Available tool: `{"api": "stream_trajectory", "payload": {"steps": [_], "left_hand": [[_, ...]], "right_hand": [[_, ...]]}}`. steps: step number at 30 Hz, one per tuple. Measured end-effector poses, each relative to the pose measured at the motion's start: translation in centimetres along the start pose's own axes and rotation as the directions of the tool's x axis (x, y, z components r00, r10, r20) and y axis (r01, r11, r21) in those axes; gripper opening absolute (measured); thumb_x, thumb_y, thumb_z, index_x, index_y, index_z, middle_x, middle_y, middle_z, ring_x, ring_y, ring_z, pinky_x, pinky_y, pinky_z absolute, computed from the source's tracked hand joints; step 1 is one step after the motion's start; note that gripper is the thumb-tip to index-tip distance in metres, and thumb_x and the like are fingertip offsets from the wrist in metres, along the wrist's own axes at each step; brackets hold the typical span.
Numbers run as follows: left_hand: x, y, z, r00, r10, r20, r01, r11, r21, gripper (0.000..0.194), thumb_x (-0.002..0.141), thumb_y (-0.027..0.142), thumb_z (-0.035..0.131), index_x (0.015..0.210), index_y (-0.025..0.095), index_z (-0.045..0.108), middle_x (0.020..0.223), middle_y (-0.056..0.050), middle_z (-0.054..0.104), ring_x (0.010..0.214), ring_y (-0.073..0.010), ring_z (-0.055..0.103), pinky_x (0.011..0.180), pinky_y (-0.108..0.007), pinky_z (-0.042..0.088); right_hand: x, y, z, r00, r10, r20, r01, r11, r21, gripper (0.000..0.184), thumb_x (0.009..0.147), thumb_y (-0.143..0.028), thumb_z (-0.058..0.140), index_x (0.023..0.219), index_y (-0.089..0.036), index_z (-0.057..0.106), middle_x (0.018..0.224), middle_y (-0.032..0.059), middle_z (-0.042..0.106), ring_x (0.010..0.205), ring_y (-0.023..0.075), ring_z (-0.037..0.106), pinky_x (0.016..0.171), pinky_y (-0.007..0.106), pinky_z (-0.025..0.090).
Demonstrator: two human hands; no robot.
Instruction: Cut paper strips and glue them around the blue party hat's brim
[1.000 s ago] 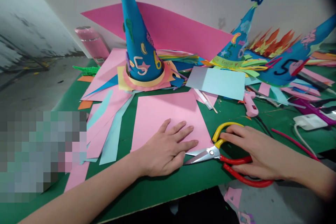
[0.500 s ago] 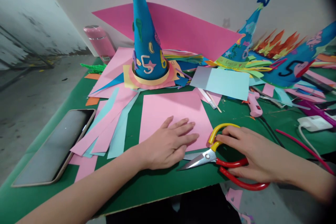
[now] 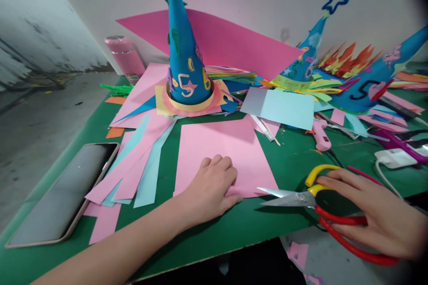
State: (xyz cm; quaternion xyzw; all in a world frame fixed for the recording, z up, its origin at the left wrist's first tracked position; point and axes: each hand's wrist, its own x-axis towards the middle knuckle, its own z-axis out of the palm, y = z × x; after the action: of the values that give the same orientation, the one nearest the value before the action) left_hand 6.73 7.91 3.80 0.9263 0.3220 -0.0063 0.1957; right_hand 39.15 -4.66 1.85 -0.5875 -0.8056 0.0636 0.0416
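A square sheet of pink paper [image 3: 217, 142] lies flat on the green table near the front edge. My left hand [image 3: 216, 182] is closed over its front edge, fingers curled and thumb against the edge. To the right, my right hand [image 3: 364, 205] holds a pair of scissors [image 3: 297, 199] with yellow and red handles. The blades are slightly apart and point left, their tips close to the sheet's front right corner.
Behind stand a blue cone hat [image 3: 183, 67] and more decorated hats [image 3: 364, 84]. A phone [image 3: 63, 196] and paper strips [image 3: 137, 164] lie left. A pink glue gun [image 3: 321, 136], a pale blue sheet [image 3: 277, 107] and a white plug [image 3: 396, 158] lie right. A pink bottle [image 3: 125, 60] stands at back left.
My left hand has gone from lying flat with fingers spread to curled at the sheet's front edge. My right hand has moved right with the scissors, away from the left hand.
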Motion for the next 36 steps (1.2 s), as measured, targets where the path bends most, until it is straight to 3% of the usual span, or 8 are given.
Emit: {"api": "stream_trajectory", "payload": {"steps": [3,6,11,15,20,27,36], "left_hand": [[-0.2,0.2,0.2,1.0,-0.022,0.014,0.023,0.995,-0.096,0.016,0.079,0.029,0.063,0.08,0.018,0.052,0.088,-0.004,0.056,0.082,-0.0214,0.05,0.075,-0.036,0.038],[-0.4,0.2,0.5,0.999,-0.033,0.024,0.036,0.985,-0.167,0.016,0.08,0.022,0.061,0.092,0.017,0.052,0.085,-0.003,0.057,0.077,-0.0193,0.051,0.075,-0.035,0.04],[-0.1,0.6,0.1,0.997,-0.06,0.044,0.063,0.993,-0.095,0.019,0.079,0.027,0.063,0.093,0.016,0.057,0.094,-0.007,0.058,0.088,-0.0248,0.052,0.077,-0.039,0.041],[0.3,1.0,-0.5,0.994,-0.067,0.089,0.074,0.994,-0.078,0.011,0.078,0.027,0.061,0.082,0.017,0.056,0.094,-0.007,0.056,0.088,-0.0244,0.051,0.076,-0.038,0.041],[0.3,0.9,-0.3,0.995,-0.066,0.076,0.078,0.981,-0.175,0.008,0.074,0.018,0.058,0.073,0.018,0.049,0.079,-0.002,0.055,0.075,-0.0188,0.05,0.073,-0.034,0.041],[-0.5,0.1,0.1,0.995,-0.091,0.042,0.1,0.923,-0.373,0.01,0.078,0.021,0.052,0.087,0.02,0.057,0.083,-0.002,0.057,0.081,-0.0198,0.051,0.074,-0.033,0.043],[-0.6,-0.7,0.8,0.995,-0.096,0.002,0.087,0.889,-0.449,0.012,0.08,0.021,0.05,0.089,0.02,0.057,0.084,-0.002,0.058,0.077,-0.0168,0.051,0.071,-0.03,0.044]], "right_hand": [[-0.4,0.8,-0.1,0.997,0.072,-0.033,-0.071,0.997,0.038,0.053,0.073,-0.037,0.063,0.123,-0.028,0.05,0.126,0.0127,0.052,0.109,0.035,0.056,0.088,0.042,0.051],[-0.4,1.5,-0.3,0.995,0.08,-0.055,-0.077,0.995,0.056,0.052,0.074,-0.039,0.062,0.123,-0.026,0.051,0.126,0.0134,0.052,0.11,0.0333,0.056,0.087,0.04,0.051],[-0.2,2.3,-0.6,0.993,0.122,0.003,-0.122,0.991,0.055,0.05,0.075,-0.04,0.061,0.122,-0.023,0.054,0.129,0.0145,0.049,0.107,0.0305,0.058,0.085,0.038,0.051],[-0.1,2.3,-0.5,0.994,0.109,0.012,-0.11,0.992,0.058,0.05,0.076,-0.041,0.061,0.122,-0.022,0.054,0.129,0.0154,0.049,0.112,0.0317,0.055,0.088,0.039,0.049],[-0.3,2.3,-0.6,0.993,0.111,0.034,-0.113,0.992,0.053,0.05,0.077,-0.041,0.06,0.122,-0.021,0.055,0.128,0.0173,0.05,0.113,0.0321,0.054,0.09,0.042,0.048],[-0.6,2.7,-0.7,0.996,0.091,0.024,-0.093,0.992,0.08,0.05,0.073,-0.041,0.063,0.119,-0.023,0.057,0.124,0.0145,0.054,0.11,0.031,0.057,0.086,0.039,0.051],[-0.7,1.8,-0.7,0.997,0.054,0.047,-0.055,0.998,0.014,0.047,0.077,-0.04,0.058,0.12,-0.02,0.056,0.124,0.0174,0.053,0.11,0.032,0.056,0.089,0.043,0.049]]}}
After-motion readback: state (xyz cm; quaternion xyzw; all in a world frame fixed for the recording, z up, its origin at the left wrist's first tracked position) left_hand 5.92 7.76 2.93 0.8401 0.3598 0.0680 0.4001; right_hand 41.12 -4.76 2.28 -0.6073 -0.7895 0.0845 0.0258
